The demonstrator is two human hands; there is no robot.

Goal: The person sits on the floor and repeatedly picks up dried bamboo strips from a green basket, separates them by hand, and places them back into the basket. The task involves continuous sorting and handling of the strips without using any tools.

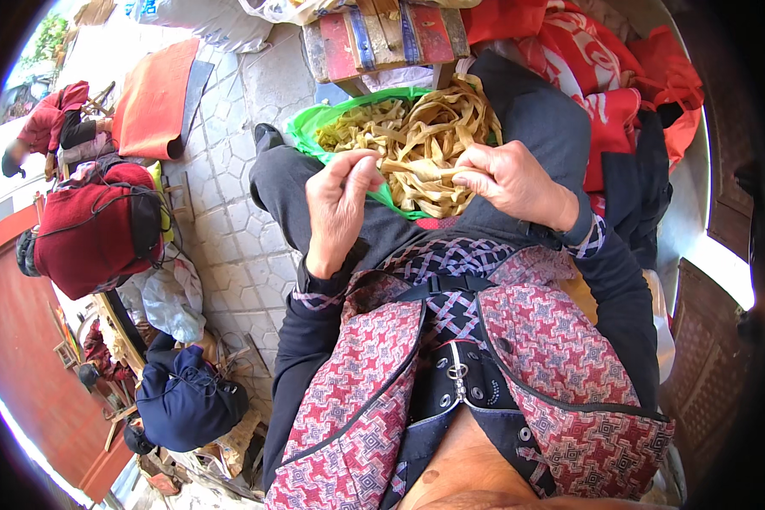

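Note:
A green plastic bag (pixel 306 127) lies open between the knees, filled with tangled tan strips of dried plant material (pixel 443 127). Above its near side, my right hand (pixel 516 182) pinches a twisted strip (pixel 427 171) between thumb and fingers; the strip runs left towards my other hand. My left hand (pixel 343 201) is raised over the bag's left edge, thumb and forefinger pressed together at the strip's other side. Whether the strip's thin end sits between those fingertips is hard to make out against the strips behind.
A worn wooden stool (pixel 389 41) stands just beyond the bag. Red cloth (pixel 567 57) and dark clothing (pixel 637 185) lie at the right. Several people sit at the left, one in a dark blue jacket (pixel 188 401), near an orange-red mat (pixel 156 99) and plastic bags (pixel 178 299).

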